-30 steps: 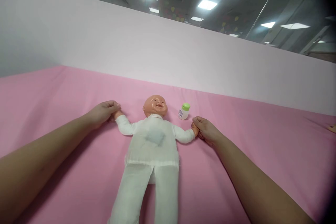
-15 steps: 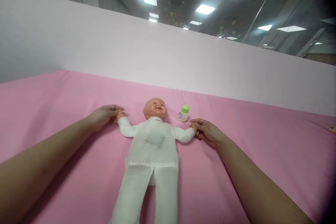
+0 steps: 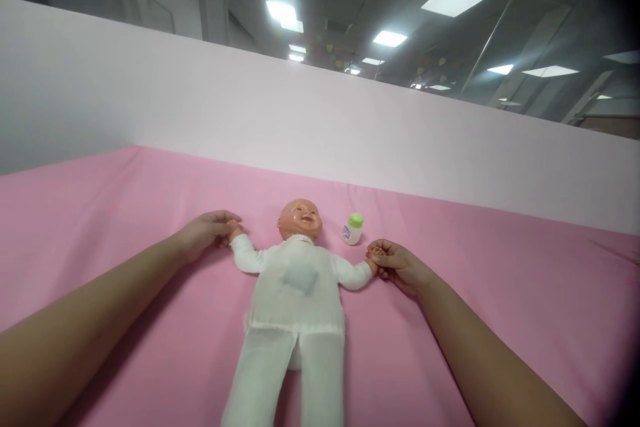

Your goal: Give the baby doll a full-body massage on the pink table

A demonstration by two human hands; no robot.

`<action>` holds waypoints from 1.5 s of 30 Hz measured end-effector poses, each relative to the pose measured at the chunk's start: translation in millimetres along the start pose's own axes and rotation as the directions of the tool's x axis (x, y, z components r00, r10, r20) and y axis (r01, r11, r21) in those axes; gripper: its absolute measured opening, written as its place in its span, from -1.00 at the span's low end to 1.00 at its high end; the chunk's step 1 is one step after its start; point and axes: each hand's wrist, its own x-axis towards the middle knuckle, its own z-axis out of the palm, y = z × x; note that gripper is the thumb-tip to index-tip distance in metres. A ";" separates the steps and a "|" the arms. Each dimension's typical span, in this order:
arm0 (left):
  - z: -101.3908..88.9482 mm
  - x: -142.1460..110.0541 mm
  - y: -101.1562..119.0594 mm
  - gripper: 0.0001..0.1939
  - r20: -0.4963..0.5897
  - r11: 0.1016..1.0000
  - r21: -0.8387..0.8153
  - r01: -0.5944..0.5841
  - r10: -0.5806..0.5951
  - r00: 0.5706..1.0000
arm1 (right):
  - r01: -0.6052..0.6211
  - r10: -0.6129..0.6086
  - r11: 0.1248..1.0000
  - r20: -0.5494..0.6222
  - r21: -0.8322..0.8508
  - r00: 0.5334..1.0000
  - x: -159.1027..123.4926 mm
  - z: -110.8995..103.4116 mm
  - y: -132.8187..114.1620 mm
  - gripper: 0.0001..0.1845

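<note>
A baby doll (image 3: 300, 293) in a white top and trousers lies face up, its arms spread to both sides. At the left, my left hand (image 3: 207, 235) is closed around the doll's small hand (image 3: 234, 229). My right hand (image 3: 400, 267) pinches the doll's other hand (image 3: 374, 257) between thumb and fingers. Close to the doll's head, a small clear bottle (image 3: 352, 232) with a green cap stands on the pink sheet. A bluish-grey patch shows on the chest of the top. The lower ends of the doll's legs are cut off by the frame.
A pink sheet (image 3: 430, 347) with a few creases covers the surface under the doll. Behind it rises a white wall (image 3: 320, 127). Above this, a glass pane (image 3: 350, 7) shows lit ceiling panels.
The whole view has shifted, so the doll, bottle and hands appear slightly lower. Both hands keep hold of the doll's hands. Something small at the far right edge is no longer seen.
</note>
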 end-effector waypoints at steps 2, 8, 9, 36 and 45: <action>-0.7 0.7 -1.6 -0.57 -0.007 1.000 0.024 -0.011 0.011 1.000 | 0.008 -0.009 0.999 -0.027 -0.042 1.000 1.0 3.3 1.0 -0.63; 1.4 1.6 -4.2 -0.63 -0.045 0.996 0.086 -0.024 0.027 0.999 | 0.019 -0.025 0.996 -0.067 -0.089 0.997 3.1 13.3 4.1 -0.55; 1.8 1.6 -4.5 -0.63 -0.051 0.996 0.083 -0.025 0.029 0.998 | 0.022 -0.029 0.995 -0.069 -0.094 0.997 3.5 14.2 4.7 -0.54; -4.7 -8.4 -5.9 -0.51 -0.050 0.992 -0.126 -0.003 -0.003 0.999 | 0.035 -0.039 0.999 -0.173 -0.030 0.984 13.1 17.3 19.8 -0.61; -4.9 -20.3 3.9 -0.58 -0.008 0.979 -0.204 0.019 -0.021 1.000 | -0.052 0.063 0.959 -0.032 0.279 0.997 4.6 23.5 8.1 -0.74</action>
